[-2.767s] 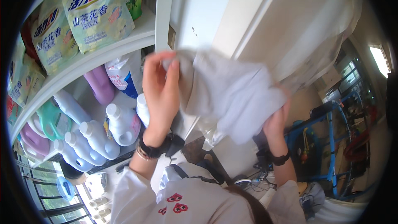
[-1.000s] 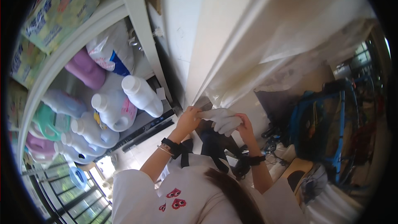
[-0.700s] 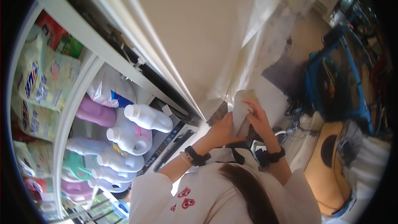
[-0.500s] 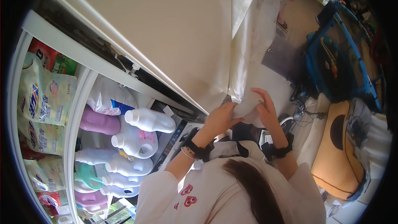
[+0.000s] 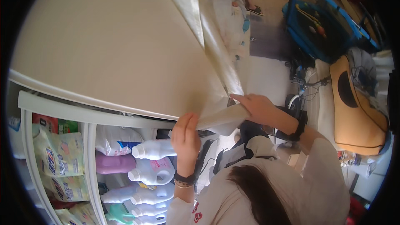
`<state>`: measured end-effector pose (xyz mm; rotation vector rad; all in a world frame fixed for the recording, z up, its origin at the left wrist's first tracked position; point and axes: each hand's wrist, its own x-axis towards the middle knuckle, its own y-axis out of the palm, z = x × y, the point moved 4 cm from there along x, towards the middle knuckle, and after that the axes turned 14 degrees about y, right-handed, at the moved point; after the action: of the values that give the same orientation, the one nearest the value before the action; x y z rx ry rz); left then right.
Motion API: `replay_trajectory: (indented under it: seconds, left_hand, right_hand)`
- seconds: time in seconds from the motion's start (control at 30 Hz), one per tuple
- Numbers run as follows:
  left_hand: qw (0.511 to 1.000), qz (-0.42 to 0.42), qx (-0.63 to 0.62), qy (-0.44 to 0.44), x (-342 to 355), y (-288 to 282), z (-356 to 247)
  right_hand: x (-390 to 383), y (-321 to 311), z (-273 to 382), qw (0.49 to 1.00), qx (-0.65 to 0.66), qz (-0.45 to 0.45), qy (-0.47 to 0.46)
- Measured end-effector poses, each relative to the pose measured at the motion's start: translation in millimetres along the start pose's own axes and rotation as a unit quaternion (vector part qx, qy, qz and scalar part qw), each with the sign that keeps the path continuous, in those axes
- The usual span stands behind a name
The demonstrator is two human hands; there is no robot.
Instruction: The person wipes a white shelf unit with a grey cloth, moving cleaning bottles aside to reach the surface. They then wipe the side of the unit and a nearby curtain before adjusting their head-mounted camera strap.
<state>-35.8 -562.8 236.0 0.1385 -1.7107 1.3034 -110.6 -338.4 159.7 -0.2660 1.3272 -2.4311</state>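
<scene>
A large beige panel (image 5: 108, 50) fills the upper left of the frame. Below it, at lower left, is a white shelf (image 5: 91, 158). The wearer's white shirt (image 5: 308, 183) and dark hair (image 5: 260, 191) take up the bottom centre and right. A glossy pale sheet (image 5: 216, 58) slants from the top down to the centre. A blue-framed stand (image 5: 318, 21) is at upper right, with an orange bag (image 5: 356, 116) below it, near the right edge. The shelf carries pale pouches (image 5: 64, 154) and a row of bottles (image 5: 154, 171), the nearest just beside the left hand (image 5: 186, 137).

A pale cloth (image 5: 223, 117) is just below and right of the frame's centre, stretched between both hands. The left hand's fingers are bent and close together on its left end; the thumb is hidden. The right hand (image 5: 262, 110) seems clamped on the other end, its upper fingers reaching toward the foot of the sheet; whether they touch it, I cannot tell.

A likely risk is the cloth slipping from the left fingers, since only its end is pinched. The sheet's foot could snag in the right-hand grip, and a sideways swing of the left wrist might topple a bottle.
</scene>
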Motion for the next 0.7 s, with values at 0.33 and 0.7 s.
replay_trajectory:
  seconds: [0.33, 0.7]
  left_hand:
    - [0.990, 0.042, 0.017, -0.133, -1, -29, 30]
    - [0.933, 0.309, 0.080, -0.165, 16, -14, 31]
  right_hand:
    - [55, -11, -28, 0.985, -0.014, -0.120, 0.125]
    - [158, -39, -4, 0.820, 0.568, 0.069, -0.003]
